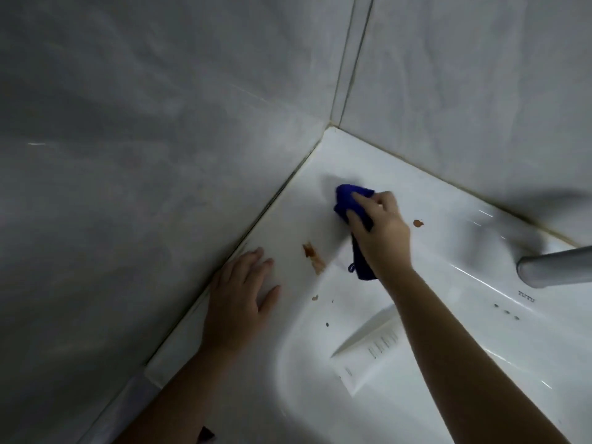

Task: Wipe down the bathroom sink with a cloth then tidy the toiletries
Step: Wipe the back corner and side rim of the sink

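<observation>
**Right grip** (381, 232): grasping. The fingers are curled over a blue cloth (347, 200), which is bunched and pressed onto the flat white ledge of the sink (416, 187). The bulk of the cloth shows ahead of the fingertips. A tail of it, ending in a small loop, trails out under the palm toward the wrist. This grip sits near the back corner of the ledge, where two grey tiled walls (160, 123) meet.

**Left grip** (238, 296): released. The fingers are straight and spread, with the palm flat on the same ledge. It lies to the left of the right grip and nearer the person, its outer edge along the wall joint. It holds nothing.

**Between the two grips:** a brown smear (312, 256) lies on the ledge. It is apart from the cloth and touched by neither grip. A smaller brown spot (315, 297) lies just off the left grip's thumb.

**Right of the right grip:**
- A small brown blot (418, 223) lies just beside the knuckles.
- A row of dark specks (506, 311) lies farther right on the ledge.
- A grey metal faucet spout (554, 267) enters from the frame edge beyond the specks. Only its end is in view.

**Under the right forearm:** a white tube (368, 350) lies in the basin, partly covered by the arm. Its print is too blurred to read.
</observation>
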`<control>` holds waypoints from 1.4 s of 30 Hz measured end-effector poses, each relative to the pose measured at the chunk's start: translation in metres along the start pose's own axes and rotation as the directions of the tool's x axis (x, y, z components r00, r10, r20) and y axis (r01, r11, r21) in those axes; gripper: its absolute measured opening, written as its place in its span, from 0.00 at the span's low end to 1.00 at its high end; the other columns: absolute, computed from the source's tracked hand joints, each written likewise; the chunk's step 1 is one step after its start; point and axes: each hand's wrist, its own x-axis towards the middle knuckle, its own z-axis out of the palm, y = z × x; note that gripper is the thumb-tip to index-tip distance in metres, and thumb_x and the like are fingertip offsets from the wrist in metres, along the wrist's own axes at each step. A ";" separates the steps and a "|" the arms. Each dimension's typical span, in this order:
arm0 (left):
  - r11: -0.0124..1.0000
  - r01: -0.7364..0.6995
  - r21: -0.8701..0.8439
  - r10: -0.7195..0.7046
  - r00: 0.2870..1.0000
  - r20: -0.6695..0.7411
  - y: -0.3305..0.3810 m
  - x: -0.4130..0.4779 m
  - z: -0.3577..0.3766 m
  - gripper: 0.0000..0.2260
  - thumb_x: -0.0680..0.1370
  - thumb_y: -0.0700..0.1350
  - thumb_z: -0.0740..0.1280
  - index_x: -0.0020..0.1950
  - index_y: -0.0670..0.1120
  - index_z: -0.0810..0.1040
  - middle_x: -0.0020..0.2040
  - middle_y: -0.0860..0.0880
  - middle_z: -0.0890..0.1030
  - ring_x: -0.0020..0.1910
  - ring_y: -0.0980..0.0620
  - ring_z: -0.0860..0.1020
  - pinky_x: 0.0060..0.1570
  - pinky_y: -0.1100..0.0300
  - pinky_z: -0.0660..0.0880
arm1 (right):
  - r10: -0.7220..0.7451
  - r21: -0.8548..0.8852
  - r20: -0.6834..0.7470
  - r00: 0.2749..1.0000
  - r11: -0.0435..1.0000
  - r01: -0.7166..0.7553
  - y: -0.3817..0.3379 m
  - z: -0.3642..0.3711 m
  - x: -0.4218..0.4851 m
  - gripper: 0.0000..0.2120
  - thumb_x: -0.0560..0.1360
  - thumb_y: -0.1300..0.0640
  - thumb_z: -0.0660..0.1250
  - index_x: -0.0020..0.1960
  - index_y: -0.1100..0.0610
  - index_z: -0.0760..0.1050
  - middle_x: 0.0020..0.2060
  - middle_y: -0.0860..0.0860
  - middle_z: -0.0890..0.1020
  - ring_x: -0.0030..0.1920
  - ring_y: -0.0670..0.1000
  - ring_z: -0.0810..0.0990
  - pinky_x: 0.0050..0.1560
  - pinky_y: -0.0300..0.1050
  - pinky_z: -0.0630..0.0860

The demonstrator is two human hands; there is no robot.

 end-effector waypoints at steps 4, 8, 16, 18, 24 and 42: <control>1.000 -0.005 -0.006 0.005 1.000 -0.001 0.002 0.000 -0.003 0.21 0.73 0.53 0.58 0.57 0.42 0.79 0.59 0.40 0.77 0.58 0.40 0.76 0.55 0.47 0.71 | 0.441 -0.084 -0.369 0.818 0.861 -0.501 0.073 -0.054 -0.024 0.16 0.75 0.57 0.64 0.61 0.58 0.74 0.56 0.62 0.72 0.48 0.62 0.76 0.50 0.49 0.71; 1.000 -0.021 -0.002 0.021 0.999 -0.031 0.001 0.000 0.001 0.21 0.72 0.53 0.58 0.56 0.41 0.79 0.59 0.40 0.78 0.57 0.40 0.76 0.55 0.47 0.71 | 0.562 -0.117 -0.379 0.736 0.759 -0.640 0.082 -0.045 -0.017 0.16 0.75 0.56 0.61 0.62 0.58 0.73 0.60 0.63 0.71 0.50 0.66 0.75 0.50 0.53 0.71; 1.000 -0.021 0.005 0.021 0.999 -0.035 0.002 0.000 0.001 0.23 0.73 0.54 0.57 0.57 0.41 0.78 0.60 0.40 0.77 0.58 0.39 0.74 0.56 0.45 0.70 | 0.315 -0.113 -0.262 0.912 0.929 -0.353 0.077 -0.028 -0.025 0.16 0.75 0.57 0.64 0.62 0.58 0.73 0.55 0.59 0.72 0.47 0.61 0.75 0.43 0.49 0.72; 1.000 -0.010 0.004 0.010 1.000 -0.021 0.003 0.000 0.000 0.23 0.73 0.54 0.57 0.58 0.40 0.78 0.60 0.40 0.77 0.59 0.39 0.74 0.56 0.45 0.69 | 0.451 -0.099 -0.434 0.780 0.837 -0.539 0.098 -0.051 -0.055 0.15 0.75 0.58 0.64 0.61 0.60 0.74 0.55 0.62 0.73 0.46 0.64 0.76 0.43 0.52 0.72; 0.999 -0.029 0.031 0.031 0.998 -0.052 0.002 0.002 0.003 0.23 0.72 0.54 0.57 0.57 0.41 0.78 0.59 0.41 0.77 0.57 0.39 0.75 0.54 0.44 0.71 | 0.381 -0.082 -0.159 0.911 0.914 -0.397 0.064 -0.016 0.011 0.17 0.76 0.55 0.61 0.64 0.57 0.71 0.61 0.60 0.70 0.53 0.63 0.74 0.50 0.51 0.70; 1.000 0.005 0.027 -0.004 0.999 -0.052 0.004 0.001 0.004 0.24 0.72 0.55 0.56 0.57 0.41 0.78 0.60 0.42 0.76 0.59 0.39 0.73 0.56 0.43 0.69 | 0.179 -0.145 -0.216 0.960 0.966 -0.213 0.064 -0.009 -0.005 0.16 0.72 0.57 0.66 0.58 0.59 0.76 0.50 0.63 0.76 0.44 0.63 0.75 0.39 0.53 0.74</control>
